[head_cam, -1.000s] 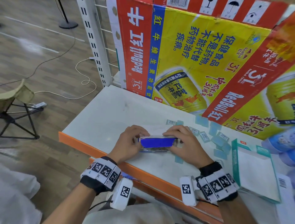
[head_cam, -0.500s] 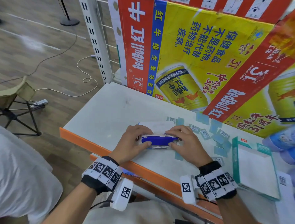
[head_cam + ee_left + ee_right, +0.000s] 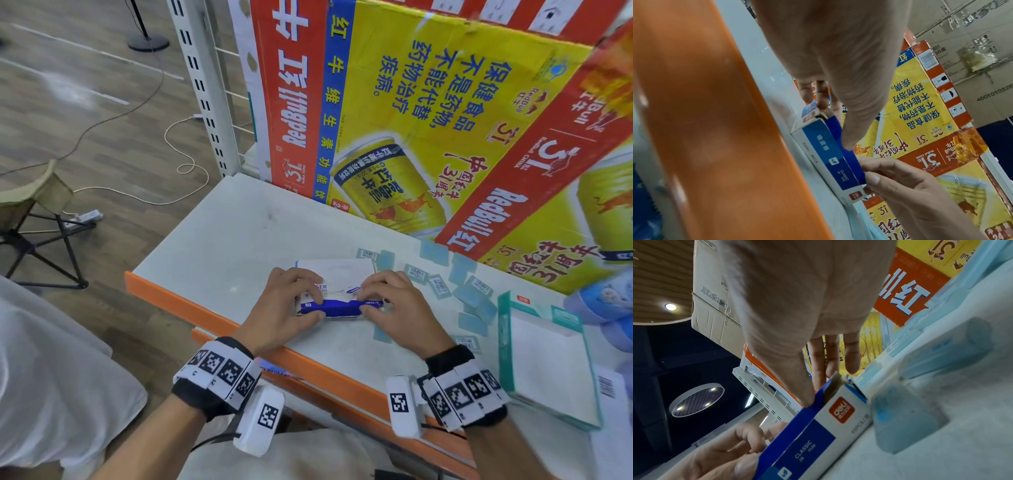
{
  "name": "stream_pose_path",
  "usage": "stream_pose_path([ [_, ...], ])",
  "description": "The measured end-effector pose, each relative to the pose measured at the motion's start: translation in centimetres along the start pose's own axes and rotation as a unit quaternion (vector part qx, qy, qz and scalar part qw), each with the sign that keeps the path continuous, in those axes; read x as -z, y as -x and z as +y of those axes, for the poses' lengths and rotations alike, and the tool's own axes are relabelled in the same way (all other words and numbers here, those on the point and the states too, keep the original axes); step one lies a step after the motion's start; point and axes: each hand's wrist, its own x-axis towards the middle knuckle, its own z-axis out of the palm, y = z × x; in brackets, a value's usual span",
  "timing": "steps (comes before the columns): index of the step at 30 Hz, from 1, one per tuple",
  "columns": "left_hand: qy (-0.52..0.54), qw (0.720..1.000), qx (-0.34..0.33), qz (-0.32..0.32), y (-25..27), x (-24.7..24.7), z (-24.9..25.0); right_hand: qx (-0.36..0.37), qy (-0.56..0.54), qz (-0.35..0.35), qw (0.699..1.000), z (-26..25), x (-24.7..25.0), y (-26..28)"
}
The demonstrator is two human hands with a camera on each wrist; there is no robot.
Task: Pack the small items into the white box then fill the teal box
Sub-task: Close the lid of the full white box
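A small white box (image 3: 337, 301) with a blue band lies on the white table (image 3: 239, 236) near its front edge. My left hand (image 3: 291, 305) grips the box's left end and my right hand (image 3: 387, 301) grips its right end, thumbs on the blue front flap. In the left wrist view the white box (image 3: 824, 155) shows its blue flap half down; in the right wrist view the white box (image 3: 818, 426) shows an open end flap. Several small pale-blue items (image 3: 469, 291) lie scattered to the right. The teal box (image 3: 544, 356) lies flat at the right.
A large red and yellow carton (image 3: 445, 120) stands along the table's back. The table has an orange front edge (image 3: 191, 308). A blue soft pack (image 3: 606, 301) sits at far right. A folding stool (image 3: 30, 219) and cables are on the floor to the left.
The blue flap has folded lower against the white box's front. Both hands stayed on the box's ends, pressing down and closer together.
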Motion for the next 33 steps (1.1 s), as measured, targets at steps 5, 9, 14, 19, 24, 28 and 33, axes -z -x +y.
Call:
stream_pose_path([
  [5, -0.027, 0.999, -0.025, 0.005, 0.1, -0.1, -0.2, 0.013, 0.004, -0.019, 1.000, 0.1, -0.2, 0.1],
  [9, -0.067, 0.997, -0.046, -0.009, 0.0, -0.1, -0.4, 0.011, -0.001, -0.053, 0.999, -0.1, -0.1, 0.1],
  [14, -0.076, 0.996, -0.049, -0.007, -0.3, -0.4, -0.5, -0.055, 0.023, -0.047, 0.997, 0.6, 0.7, 0.0],
  [19, -0.063, 0.997, -0.020, 0.032, -0.9, 0.0, -0.9, -0.091, 0.018, -0.054, 0.994, 0.1, 0.4, -1.0],
  [24, -0.088, 0.995, 0.029, 0.048, -2.0, 1.9, -1.6, -0.068, 0.020, -0.088, 0.994, -1.6, -0.6, -4.0],
  [28, -0.101, 0.992, 0.064, 0.038, -3.0, 3.7, -2.6, -0.054, 0.015, -0.089, 0.994, -2.2, -1.7, -6.4],
  [33, -0.102, 0.990, 0.091, 0.045, -5.7, 4.1, -3.3, -0.081, 0.012, -0.037, 0.996, -1.8, -2.2, -8.9],
])
